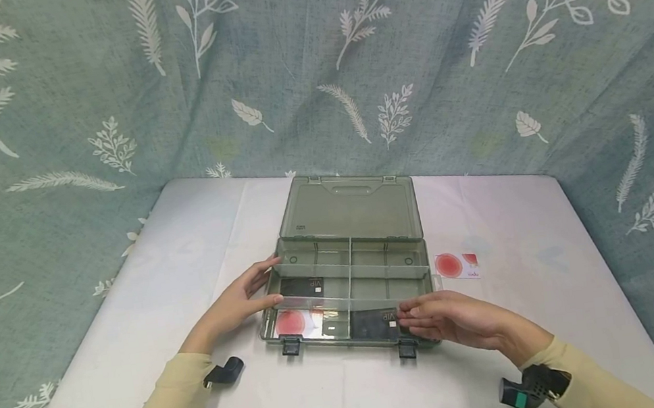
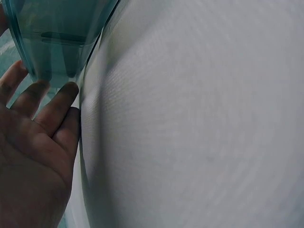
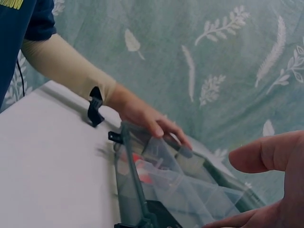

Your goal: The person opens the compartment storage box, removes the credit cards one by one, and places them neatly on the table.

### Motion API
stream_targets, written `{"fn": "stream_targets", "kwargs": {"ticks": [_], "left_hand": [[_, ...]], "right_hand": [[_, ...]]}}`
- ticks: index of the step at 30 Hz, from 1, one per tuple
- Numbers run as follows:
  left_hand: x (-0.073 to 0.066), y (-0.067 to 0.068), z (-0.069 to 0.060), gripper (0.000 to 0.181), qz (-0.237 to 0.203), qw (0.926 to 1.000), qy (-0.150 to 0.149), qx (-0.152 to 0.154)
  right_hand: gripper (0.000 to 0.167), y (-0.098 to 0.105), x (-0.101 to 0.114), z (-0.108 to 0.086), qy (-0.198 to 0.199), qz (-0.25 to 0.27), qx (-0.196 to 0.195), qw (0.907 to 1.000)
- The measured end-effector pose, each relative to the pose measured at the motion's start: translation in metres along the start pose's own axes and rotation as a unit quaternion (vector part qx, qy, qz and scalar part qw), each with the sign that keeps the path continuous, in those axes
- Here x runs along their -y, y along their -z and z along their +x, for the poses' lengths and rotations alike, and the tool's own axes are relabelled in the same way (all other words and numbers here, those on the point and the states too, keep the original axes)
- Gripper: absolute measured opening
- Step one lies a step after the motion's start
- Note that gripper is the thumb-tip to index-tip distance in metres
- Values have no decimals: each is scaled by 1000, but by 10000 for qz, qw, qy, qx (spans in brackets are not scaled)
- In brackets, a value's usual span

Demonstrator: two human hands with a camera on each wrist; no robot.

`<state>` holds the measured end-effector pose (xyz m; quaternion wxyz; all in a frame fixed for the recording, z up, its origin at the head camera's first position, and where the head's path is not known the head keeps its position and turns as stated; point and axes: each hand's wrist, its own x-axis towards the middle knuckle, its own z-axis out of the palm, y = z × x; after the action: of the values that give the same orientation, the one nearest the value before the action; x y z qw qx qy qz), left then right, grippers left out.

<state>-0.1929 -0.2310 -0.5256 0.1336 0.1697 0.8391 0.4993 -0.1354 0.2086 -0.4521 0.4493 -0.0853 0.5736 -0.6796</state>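
An open translucent green compartment box [image 1: 375, 342] sits on the table, its lid [image 1: 352, 211] folded back. My left hand [image 1: 238, 305] rests at its left side, thumb by the top edge and extended fingers touching the outer wall in the left wrist view. Over the box's front right corner is my right hand [image 1: 457, 317], fingers beside a black VIP card [image 1: 369, 325] in the front right compartment. Its thumb stands apart in the right wrist view. Another black VIP card [image 1: 297, 288] lies in the left middle compartment, and a white card with red circles [image 1: 290, 322] in the front left one.
A white card with red circles [image 1: 456, 266] lies on the white tabletop [image 1: 197, 247] to the right of the box. Two dark latches [image 1: 291, 346] stick out from the box's front. A leaf-patterned green cloth [image 1: 298, 64] hangs around the table.
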Motion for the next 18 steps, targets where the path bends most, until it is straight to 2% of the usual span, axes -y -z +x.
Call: {"fn": "stream_targets", "kwargs": {"ticks": [18], "left_hand": [[-1, 0, -1, 79, 32, 9999, 104, -52]], "right_hand": [[67, -3, 11, -1, 363, -227, 172, 9989]]}}
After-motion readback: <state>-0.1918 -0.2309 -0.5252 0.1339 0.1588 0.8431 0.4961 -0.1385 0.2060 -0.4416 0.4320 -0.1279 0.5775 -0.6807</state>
